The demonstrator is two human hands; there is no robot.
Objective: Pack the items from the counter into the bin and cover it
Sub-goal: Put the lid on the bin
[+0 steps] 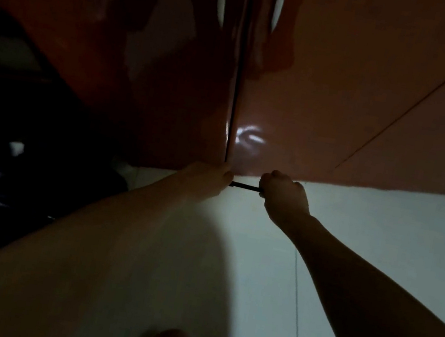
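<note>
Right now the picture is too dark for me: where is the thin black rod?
In the head view, centre: the thin black rod spans level between the left hand and right hand, just below the red cabinet doors.

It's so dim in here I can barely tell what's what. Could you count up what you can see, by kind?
Hands: 2, left hand and right hand
Thin dark rods held between them: 1, dark rod
Glossy red cabinet doors: 2, left door and right door
Total: 5
</note>
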